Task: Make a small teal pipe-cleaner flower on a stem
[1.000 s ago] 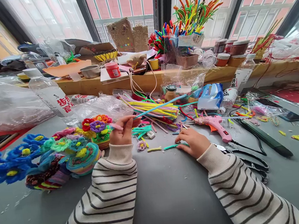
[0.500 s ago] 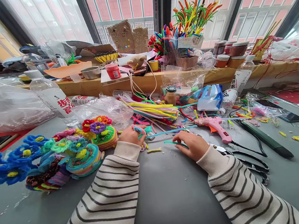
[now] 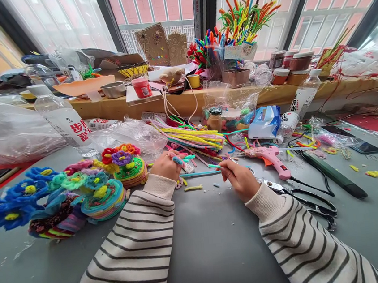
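My left hand [image 3: 165, 166] is closed around a small twisted pipe cleaner piece [image 3: 178, 159] in pink and blue; part of it is hidden by the fingers. In my right hand [image 3: 242, 178] a green pipe cleaner [image 3: 214, 166] is pinched between thumb and fingers, its tip pointing left. A light blue pipe cleaner [image 3: 197, 174] lies on the table between the hands. Just below it rests a short yellow piece [image 3: 193, 188]. Scissors [image 3: 312, 203] with black handles lie beside my right wrist.
Pipe cleaner flowers [image 3: 28, 190] and round coiled pots [image 3: 103, 200] stand left of my left arm. A pink glue gun [image 3: 272, 159] lies to the right. A bundle of pipe cleaners [image 3: 191, 134], a jar [image 3: 215, 120] and a bottle [image 3: 61, 121] stand farther back.
My right hand has turned and lifted slightly, now pinching the green pipe cleaner by its length with the tip raised. My left hand has shifted a little, still holding the pink and blue piece.
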Demonstrator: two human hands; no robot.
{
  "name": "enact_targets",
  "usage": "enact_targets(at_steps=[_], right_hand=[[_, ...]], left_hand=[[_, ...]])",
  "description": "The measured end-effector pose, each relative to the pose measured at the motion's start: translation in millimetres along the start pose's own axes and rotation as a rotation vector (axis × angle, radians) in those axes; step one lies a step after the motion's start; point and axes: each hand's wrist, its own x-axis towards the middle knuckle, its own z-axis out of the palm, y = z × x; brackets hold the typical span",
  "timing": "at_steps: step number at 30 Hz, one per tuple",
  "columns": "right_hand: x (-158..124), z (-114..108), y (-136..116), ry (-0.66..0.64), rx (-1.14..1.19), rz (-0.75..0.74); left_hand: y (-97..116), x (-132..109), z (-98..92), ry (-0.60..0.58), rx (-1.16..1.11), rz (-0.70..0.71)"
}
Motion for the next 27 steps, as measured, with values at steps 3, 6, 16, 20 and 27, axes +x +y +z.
enact_targets(at_steps=[3, 6, 16, 20, 27], right_hand=[[0, 3, -1, -0.052, 0.042, -0.050], [1, 6, -4, -0.093, 0.042, -0.078], [6, 8, -15, 0.240, 0.467, 0.122], [11, 10, -14, 0.271, 0.441, 0.167], [31, 27, -12, 0.316, 0.396, 0.173]], left_hand=[[11, -1, -8.0, 0.009, 0.052, 0.147], [22, -2, -11.8, 0.013, -0.133, 0.166], [52, -7, 9.0, -0.225, -0.800, -0.133], [55, -3, 13.4, -0.241, -0.815, -0.223], [46, 12, 20.3, -0.197, -1.061, -0.475]])
